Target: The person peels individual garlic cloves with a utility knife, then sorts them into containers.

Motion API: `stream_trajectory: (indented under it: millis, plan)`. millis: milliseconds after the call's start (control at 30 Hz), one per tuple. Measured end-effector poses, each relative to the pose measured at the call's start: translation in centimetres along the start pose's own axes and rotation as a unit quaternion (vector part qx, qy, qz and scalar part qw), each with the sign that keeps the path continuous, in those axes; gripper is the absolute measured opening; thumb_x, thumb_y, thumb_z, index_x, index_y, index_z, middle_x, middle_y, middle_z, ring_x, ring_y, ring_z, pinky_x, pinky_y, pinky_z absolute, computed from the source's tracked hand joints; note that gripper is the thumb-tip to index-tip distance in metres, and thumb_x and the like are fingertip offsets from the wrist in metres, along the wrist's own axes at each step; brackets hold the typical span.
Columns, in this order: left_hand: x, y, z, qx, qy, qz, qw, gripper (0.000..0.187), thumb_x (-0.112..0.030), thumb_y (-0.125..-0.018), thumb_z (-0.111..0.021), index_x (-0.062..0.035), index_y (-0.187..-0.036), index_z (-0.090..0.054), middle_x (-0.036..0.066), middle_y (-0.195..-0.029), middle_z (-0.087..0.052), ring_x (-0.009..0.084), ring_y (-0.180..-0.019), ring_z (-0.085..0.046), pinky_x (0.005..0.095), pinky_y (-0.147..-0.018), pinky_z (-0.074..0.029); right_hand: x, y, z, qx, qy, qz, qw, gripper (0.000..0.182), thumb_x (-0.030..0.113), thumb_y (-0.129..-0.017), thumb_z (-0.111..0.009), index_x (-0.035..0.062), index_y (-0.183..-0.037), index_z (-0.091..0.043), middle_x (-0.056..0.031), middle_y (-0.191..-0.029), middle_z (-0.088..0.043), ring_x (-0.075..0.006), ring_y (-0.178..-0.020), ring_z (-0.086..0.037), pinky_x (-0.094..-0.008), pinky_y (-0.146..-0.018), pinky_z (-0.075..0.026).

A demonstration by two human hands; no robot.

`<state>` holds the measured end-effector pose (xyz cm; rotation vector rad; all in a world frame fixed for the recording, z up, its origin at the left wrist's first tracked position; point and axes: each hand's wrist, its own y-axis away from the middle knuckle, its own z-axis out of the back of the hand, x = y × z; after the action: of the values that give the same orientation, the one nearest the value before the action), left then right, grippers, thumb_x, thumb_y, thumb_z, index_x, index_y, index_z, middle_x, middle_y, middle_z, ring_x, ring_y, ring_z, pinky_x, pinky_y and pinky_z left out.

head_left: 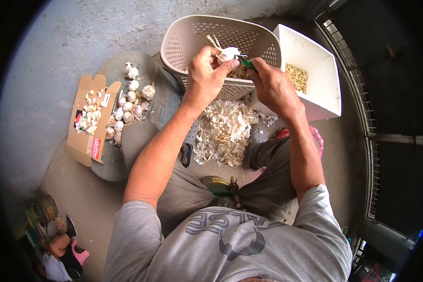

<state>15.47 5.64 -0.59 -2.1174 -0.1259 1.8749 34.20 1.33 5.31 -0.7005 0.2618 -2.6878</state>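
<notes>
My left hand (206,77) grips a white garlic bulb (227,54), its dry stem pointing up and left, above the basket's opening. In my right hand (273,84) is a small knife with a green handle (249,65). Its tip end meets the right side of the bulb, and most of the blade is hidden. Beneath both hands stands a beige perforated laundry basket (175,49) with garlic bits inside. Just to the right of my right hand, peeled cloves (296,79) lie in a white foam box (324,70).
A heap of garlic skins (224,134) lies on the floor between my feet. At left, whole garlic bulbs (128,109) rest on a grey-blue surface (110,70) beside a cardboard box (78,141) holding loose cloves (92,113). Another person (58,246) is partly visible at lower left.
</notes>
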Motion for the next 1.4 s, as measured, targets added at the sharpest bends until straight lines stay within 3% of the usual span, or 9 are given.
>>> stream_trajectory:
  millis: [200,300,467,800,933,1400]
  plan:
    - [-0.3,-0.2,0.2,0.028,0.183,0.112,0.976,0.036,-0.029,-0.1,-0.07,0.0036,-0.11,-0.06,0.016,-0.098,-0.073,0.0247,-0.087,-0.076,0.0339,-0.079,-0.064,-0.7,0.2,-0.1,0.0,0.005,0.013,1.0,0.016,0.014,-0.099,-0.061,0.0009,-0.106,-0.057,-0.0241,-0.075,-0.067,-0.0455,-0.074,-0.068,-0.0531,-0.064,-0.053]
    - [-0.5,-0.5,0.6,0.02,0.218,0.134,0.966,0.039,-0.034,-0.104,-0.062,0.0034,-0.113,-0.059,0.018,-0.102,-0.071,0.0279,-0.088,-0.076,0.0379,-0.078,-0.065,-0.4,0.3,0.2,-0.014,0.005,0.022,1.0,0.016,0.015,-0.099,-0.061,0.0014,-0.107,-0.057,-0.0234,-0.074,-0.067,-0.0451,-0.072,-0.068,-0.0535,-0.062,-0.053]
    - [0.0,-0.4,0.6,0.03,0.224,0.144,0.963,0.038,-0.034,-0.104,-0.063,0.0024,-0.113,-0.059,0.016,-0.099,-0.071,0.0269,-0.085,-0.076,0.0373,-0.076,-0.066,-0.2,0.4,-0.2,-0.028,-0.003,0.029,0.999,0.018,0.015,-0.1,-0.061,0.0026,-0.112,-0.056,-0.0232,-0.075,-0.068,-0.0447,-0.071,-0.069,-0.0528,-0.061,-0.054]
    - [-0.3,-0.3,0.1,0.008,0.136,0.064,0.989,0.036,-0.026,-0.095,-0.077,0.0019,-0.109,-0.059,0.012,-0.096,-0.072,0.0193,-0.081,-0.075,0.0312,-0.074,-0.064,-0.1,0.4,-0.5,-0.037,-0.019,0.02,0.999,0.021,0.014,-0.099,-0.062,0.0031,-0.117,-0.057,-0.0239,-0.079,-0.069,-0.0449,-0.073,-0.069,-0.0528,-0.062,-0.053]
    - [-0.4,-0.1,-0.1,0.008,0.129,0.044,0.991,0.03,-0.021,-0.097,-0.075,0.0024,-0.108,-0.059,0.011,-0.095,-0.072,0.0172,-0.081,-0.074,0.0291,-0.074,-0.063,-0.1,0.3,-0.8,-0.065,-0.029,0.024,0.997,0.02,0.013,-0.098,-0.063,0.0045,-0.116,-0.058,-0.0223,-0.08,-0.069,-0.0441,-0.074,-0.069,-0.0525,-0.062,-0.053]
    - [0.4,-0.2,0.1,0.022,0.032,-0.02,0.999,0.025,-0.011,-0.097,-0.073,0.0042,-0.11,-0.059,0.01,-0.096,-0.071,0.0145,-0.086,-0.072,0.0286,-0.08,-0.063,0.5,0.4,0.1,-0.022,-0.005,0.029,0.999,0.017,0.013,-0.1,-0.061,0.0049,-0.114,-0.058,-0.0214,-0.084,-0.07,-0.0446,-0.078,-0.069,-0.0523,-0.064,-0.054]
